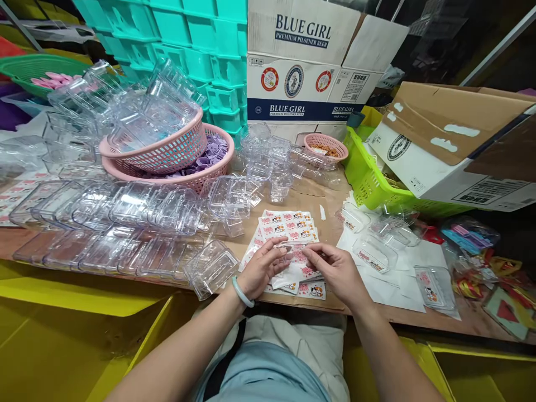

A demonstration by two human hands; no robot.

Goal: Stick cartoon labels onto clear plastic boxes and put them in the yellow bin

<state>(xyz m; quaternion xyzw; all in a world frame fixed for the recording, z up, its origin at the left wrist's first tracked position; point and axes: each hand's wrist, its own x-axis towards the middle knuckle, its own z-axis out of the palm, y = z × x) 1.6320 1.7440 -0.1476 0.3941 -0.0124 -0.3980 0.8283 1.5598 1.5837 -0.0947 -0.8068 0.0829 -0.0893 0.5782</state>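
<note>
Your right hand (338, 271) pinched the right end of a clear plastic piece (292, 247) between thumb and index finger; your left hand (260, 267) held its left end, thumb against half-curled fingers. Piece was between your 2 hands, over the sticker sheets (288, 224). Sheets ran under and just beyond your fingers. Right of them: white paper (404, 293) with clear cases (374, 254), some with cat stickers. Left: overlapping rows of clear shells (140, 204). Farther left and beyond: 2 stacked pink baskets (176, 146), purple pieces in the lower. Well beyond your fingers: teal crates (228, 61), Blue Girl carton (310, 72).
</note>
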